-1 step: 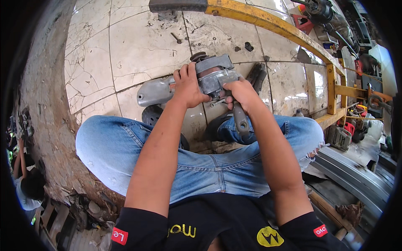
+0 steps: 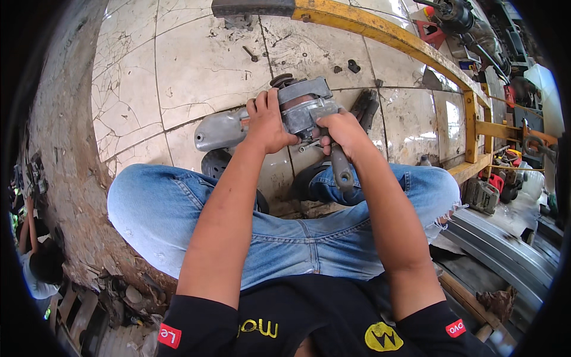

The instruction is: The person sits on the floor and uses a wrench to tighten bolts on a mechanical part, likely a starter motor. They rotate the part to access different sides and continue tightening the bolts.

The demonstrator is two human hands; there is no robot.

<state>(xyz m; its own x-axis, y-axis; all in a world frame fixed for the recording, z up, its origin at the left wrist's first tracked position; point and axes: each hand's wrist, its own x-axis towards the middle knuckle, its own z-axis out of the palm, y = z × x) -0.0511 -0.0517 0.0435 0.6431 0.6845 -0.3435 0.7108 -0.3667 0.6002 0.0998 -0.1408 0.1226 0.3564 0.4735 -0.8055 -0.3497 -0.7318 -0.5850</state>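
Note:
In front of me on the tiled floor sits a grey metal alternator (image 2: 300, 106) with a dark pulley (image 2: 282, 80) at its far end. My left hand (image 2: 267, 127) grips its left side, the fingers wrapped over the housing and the thumb at its near end. My right hand (image 2: 345, 135) is closed round a grey adjustable wrench (image 2: 341, 168); its handle, with a hole at the end, points back toward me. The wrench's head lies against the alternator's right near side, and its jaws are partly hidden. Left of the alternator is a smooth rounded metal casing (image 2: 217, 130).
Dark-handled pliers (image 2: 365, 108) lie right of the alternator. A bolt (image 2: 250, 54) and small dark parts (image 2: 354, 66) are scattered beyond it. A yellow metal frame (image 2: 380, 33) spans the far right. Metal rails (image 2: 499, 238) lie at right; a person (image 2: 41, 265) is at the left edge.

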